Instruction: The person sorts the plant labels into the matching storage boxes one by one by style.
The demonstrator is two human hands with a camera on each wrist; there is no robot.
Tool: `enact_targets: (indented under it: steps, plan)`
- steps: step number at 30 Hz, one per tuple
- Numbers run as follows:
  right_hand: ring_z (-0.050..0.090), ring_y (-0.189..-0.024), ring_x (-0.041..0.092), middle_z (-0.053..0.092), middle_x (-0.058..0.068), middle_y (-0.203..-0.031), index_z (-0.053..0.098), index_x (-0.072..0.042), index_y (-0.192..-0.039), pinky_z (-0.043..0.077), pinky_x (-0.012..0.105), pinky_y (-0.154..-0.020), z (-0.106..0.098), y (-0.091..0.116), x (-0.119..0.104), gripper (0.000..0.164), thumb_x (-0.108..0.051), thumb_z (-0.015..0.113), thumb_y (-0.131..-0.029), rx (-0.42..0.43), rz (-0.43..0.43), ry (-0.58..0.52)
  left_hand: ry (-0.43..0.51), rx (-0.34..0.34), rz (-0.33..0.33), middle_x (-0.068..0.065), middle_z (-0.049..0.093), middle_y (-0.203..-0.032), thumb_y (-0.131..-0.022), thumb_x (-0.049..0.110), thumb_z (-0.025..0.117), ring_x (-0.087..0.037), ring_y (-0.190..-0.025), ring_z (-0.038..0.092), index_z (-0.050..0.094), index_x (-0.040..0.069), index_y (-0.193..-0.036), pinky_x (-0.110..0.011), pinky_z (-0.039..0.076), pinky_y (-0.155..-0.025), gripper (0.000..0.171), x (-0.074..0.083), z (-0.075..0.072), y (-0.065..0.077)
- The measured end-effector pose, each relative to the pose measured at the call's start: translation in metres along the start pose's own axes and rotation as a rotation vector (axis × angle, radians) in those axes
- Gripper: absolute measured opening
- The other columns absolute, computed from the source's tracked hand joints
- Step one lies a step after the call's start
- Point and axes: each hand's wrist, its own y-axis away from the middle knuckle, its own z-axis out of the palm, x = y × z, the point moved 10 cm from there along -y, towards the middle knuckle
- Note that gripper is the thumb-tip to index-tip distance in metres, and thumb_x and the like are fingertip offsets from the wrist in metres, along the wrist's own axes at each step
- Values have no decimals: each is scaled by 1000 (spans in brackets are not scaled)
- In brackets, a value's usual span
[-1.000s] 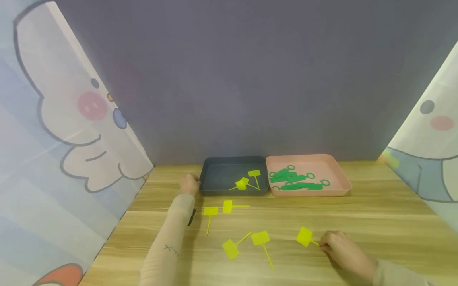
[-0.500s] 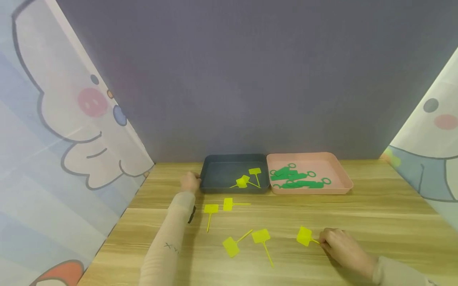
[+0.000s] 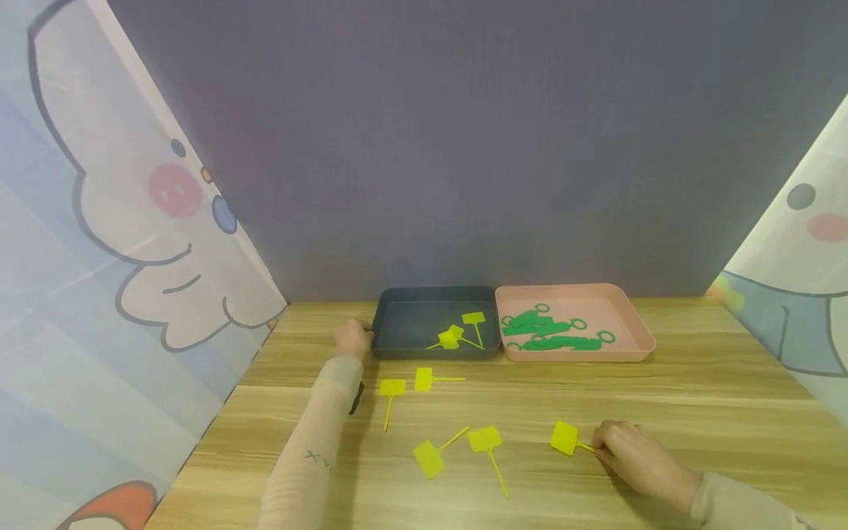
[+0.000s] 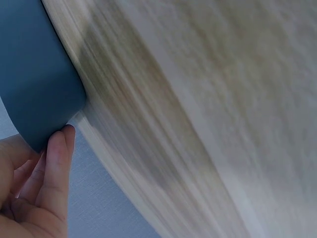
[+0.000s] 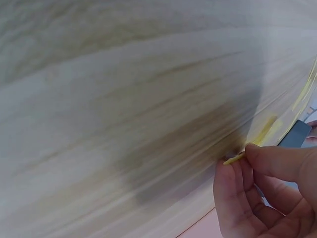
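Note:
My left hand [image 3: 354, 339] is at the left side of a dark blue-grey tray [image 3: 404, 324]. In the left wrist view, its thumb and fingers pinch the wall of the tray [image 4: 42, 74]. At the right front, my right hand [image 3: 637, 458] pinches the thin stem of a yellow plant label [image 3: 564, 438] between thumb and fingertips; the label's square head points left. The right wrist view shows the stem end [image 5: 234, 158] poking out between the fingers. Several more yellow plant labels [image 3: 486, 439] lie scattered on the wooden table, and a few [image 3: 450, 337] are inside the dark tray.
A pink tray [image 3: 619, 324] stands right against the dark tray and holds several green tags with ring ends [image 3: 556, 341]. A grey panel [image 3: 437, 147] rises behind both trays. Curtains with cartoon prints [image 3: 152, 294] hang at the sides of the table [image 3: 722, 412].
The view shifts slightly. Both hands keep their places, with the left at the dark tray and the right on the yellow plant label.

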Motion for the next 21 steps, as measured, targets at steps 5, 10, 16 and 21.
enact_targets:
  steps: [5,10,16,21]
  plan:
    - [36,-55,-5,50,-12,-64,60,-14,-65,37,15,-45,-9,-6,-9,20,1,71,-71,72,-55,-20,-6,7,6,-18,63,-113,-86,6,58,-35,-105,59,66,-1,-108,-42,48,-92,24,1,1,0]
    - [42,-57,-5,55,-11,-65,63,-13,-67,42,17,-46,-18,-18,-14,15,-1,71,-71,101,-60,-5,-5,5,5,-19,63,-113,-87,7,58,-35,-106,58,66,-1,-108,-43,48,-92,24,2,-1,2]
    - [32,-55,-3,49,-11,-63,61,-12,-64,34,14,-44,-22,-29,-17,19,4,66,-73,91,-47,-32,-16,1,18,-18,63,-113,-88,7,57,-35,-106,58,66,-1,-108,-43,48,-91,23,4,0,4]
    - [22,-53,-3,31,-11,-59,44,-15,-54,21,13,-45,-31,-40,-18,36,8,62,-74,127,-30,-54,4,-9,5,-19,63,-113,-88,7,57,-36,-106,58,65,-2,-109,-44,50,-89,24,4,-1,3]
